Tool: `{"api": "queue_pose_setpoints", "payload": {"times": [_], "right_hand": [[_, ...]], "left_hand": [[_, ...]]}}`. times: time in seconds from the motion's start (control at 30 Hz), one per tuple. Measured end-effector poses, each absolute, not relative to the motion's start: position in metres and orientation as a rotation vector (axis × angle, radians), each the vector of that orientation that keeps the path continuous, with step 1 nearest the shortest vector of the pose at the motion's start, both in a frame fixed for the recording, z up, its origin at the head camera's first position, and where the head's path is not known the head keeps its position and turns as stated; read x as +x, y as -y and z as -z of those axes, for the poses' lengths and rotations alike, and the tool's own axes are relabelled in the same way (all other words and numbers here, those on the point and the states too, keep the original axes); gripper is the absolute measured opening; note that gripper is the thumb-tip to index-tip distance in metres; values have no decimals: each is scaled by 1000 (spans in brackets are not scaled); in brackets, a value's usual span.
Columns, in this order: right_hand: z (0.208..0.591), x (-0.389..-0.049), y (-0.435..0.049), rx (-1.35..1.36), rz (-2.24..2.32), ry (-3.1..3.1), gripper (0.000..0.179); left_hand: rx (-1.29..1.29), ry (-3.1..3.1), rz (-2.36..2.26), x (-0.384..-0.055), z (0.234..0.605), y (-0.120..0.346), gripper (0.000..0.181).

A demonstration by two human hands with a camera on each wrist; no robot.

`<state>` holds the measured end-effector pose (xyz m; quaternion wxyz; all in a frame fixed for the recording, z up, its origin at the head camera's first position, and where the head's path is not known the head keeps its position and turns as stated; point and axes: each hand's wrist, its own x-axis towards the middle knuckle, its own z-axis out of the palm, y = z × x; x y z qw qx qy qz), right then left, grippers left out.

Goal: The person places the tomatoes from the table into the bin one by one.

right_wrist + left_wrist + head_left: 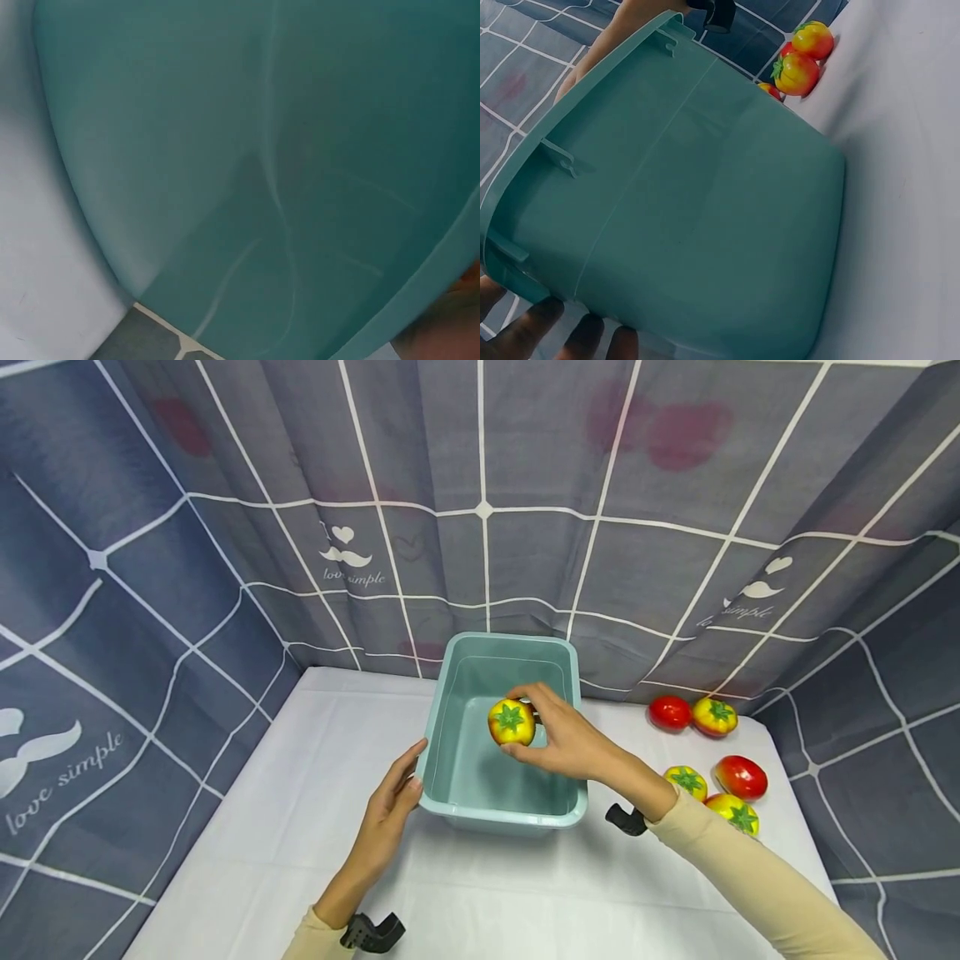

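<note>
Over a teal bin [480, 789] on a white surface [277, 835], the right hand [561, 735] grips a red-and-yellow fruit [510, 724]; the left hand [386, 814], fingers extended, touches the bin.

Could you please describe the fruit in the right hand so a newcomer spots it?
On the white tablecloth stands the rectangular teal plastic bin. Above it, the right hand grips a round yellow-and-red fruit with a green star-shaped top. Unlike the red and yellow fruits at right, it is held.
</note>
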<state>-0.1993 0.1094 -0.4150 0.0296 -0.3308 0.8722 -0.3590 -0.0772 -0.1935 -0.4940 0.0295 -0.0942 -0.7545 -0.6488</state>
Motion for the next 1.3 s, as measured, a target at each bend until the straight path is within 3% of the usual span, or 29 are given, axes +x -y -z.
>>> {"api": "queue_pose_setpoints", "payload": {"times": [0.67,1.1,1.3], "right_hand": [[420,-191,-134,-975,1394,-2633,59],[443,-171,-191,-764,1724,-2790,54],[460,-157,-225,-547,1754,-2869,54]], "left_hand": [[-339,2303,2001,-77,495,192,54],[-289,2315,1994,-77,495,190,53],[-287,2311,1992,-77,496,190,53]]}}
